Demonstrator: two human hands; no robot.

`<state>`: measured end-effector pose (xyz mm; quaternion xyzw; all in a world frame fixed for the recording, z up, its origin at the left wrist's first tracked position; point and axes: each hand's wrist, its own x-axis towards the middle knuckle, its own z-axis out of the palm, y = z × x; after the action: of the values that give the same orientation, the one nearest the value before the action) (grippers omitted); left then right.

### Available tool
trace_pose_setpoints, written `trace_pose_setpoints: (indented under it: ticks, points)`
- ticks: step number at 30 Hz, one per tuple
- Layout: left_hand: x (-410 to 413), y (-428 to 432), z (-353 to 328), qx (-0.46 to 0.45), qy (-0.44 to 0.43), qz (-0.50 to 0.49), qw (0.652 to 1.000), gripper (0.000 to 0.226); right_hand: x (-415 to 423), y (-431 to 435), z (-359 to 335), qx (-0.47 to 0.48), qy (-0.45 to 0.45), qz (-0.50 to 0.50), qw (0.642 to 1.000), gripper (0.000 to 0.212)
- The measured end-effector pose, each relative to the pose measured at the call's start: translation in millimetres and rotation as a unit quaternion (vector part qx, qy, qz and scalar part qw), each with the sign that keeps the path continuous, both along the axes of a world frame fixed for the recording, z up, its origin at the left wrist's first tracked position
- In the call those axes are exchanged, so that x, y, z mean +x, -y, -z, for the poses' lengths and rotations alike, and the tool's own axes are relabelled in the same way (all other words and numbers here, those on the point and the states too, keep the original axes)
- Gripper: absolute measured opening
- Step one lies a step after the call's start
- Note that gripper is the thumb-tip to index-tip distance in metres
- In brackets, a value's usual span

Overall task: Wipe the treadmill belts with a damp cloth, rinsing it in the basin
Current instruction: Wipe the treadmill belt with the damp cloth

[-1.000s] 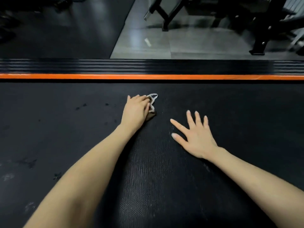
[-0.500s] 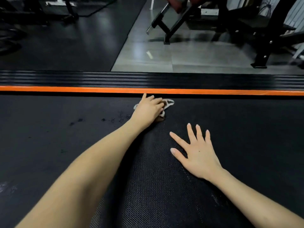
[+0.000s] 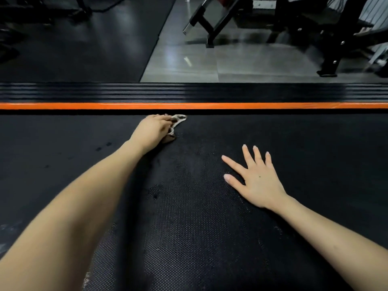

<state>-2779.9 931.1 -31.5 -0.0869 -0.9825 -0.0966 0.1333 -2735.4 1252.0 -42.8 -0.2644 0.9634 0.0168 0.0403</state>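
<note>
The black textured treadmill belt (image 3: 210, 227) fills the lower view. My left hand (image 3: 154, 129) reaches to the belt's far edge and presses a small crumpled cloth (image 3: 178, 119), pale with brown patches, against it, fingers curled over the cloth. Most of the cloth is hidden under that hand. My right hand (image 3: 255, 179) lies flat on the belt to the right and nearer me, fingers spread, holding nothing. No basin is in view.
An orange strip (image 3: 252, 106) and a ribbed black side rail (image 3: 252, 92) border the belt's far edge. Beyond lie a dark floor mat (image 3: 84, 49), grey tiles (image 3: 241, 64) and black gym machine frames (image 3: 333, 49). Dark damp spots (image 3: 102, 145) mark the belt at left.
My left hand has pushed the cloth away from me, up to the belt's far edge by the orange strip. My right hand has stayed flat on the belt.
</note>
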Motion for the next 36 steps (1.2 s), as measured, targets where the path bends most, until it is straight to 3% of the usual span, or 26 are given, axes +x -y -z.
trace_pose_setpoints:
  ticks: [4, 9, 14, 16, 20, 24, 31, 34, 36]
  points:
    - [34, -15, 12, 0.067, -0.013, -0.029, 0.997, 0.036, 1, 1, 0, 0.008, -0.004, 0.006, 1.000, 0.068]
    - [136, -62, 6, 0.090, -0.022, 0.079, 0.992, 0.036, 1, 0, -2, 0.009, 0.001, 0.014, 1.000, 0.074]
    - [264, -90, 4, 0.086, 0.013, 0.186, 0.979, 0.031, 14, -2, -2, 0.013, 0.000, 0.040, 0.999, 0.061]
    - [274, -91, 4, 0.070, 0.015, 0.180, 0.981, 0.030, 37, -7, -2, 0.017, -0.001, 0.041, 0.999, 0.064]
    - [266, -101, 7, 0.060, -0.027, 0.114, 0.991, 0.029, 106, -25, -1, 0.021, -0.014, -0.025, 0.999, 0.090]
    - [272, -103, 9, 0.061, -0.023, 0.065, 0.996, 0.031, 123, -29, 1, 0.022, -0.009, -0.044, 0.999, 0.094]
    - [275, -112, 8, 0.046, -0.031, 0.012, 0.998, 0.036, 124, -28, 1, -0.038, -0.042, -0.056, 0.997, 0.080]
    - [277, -121, 7, 0.028, -0.048, -0.022, 0.998, 0.036, 125, -29, 3, -0.081, -0.072, -0.066, 0.992, 0.053]
    - [278, -126, 6, 0.022, -0.053, -0.037, 0.998, 0.028, 128, -31, 2, -0.176, -0.135, -0.096, 0.970, 0.032]
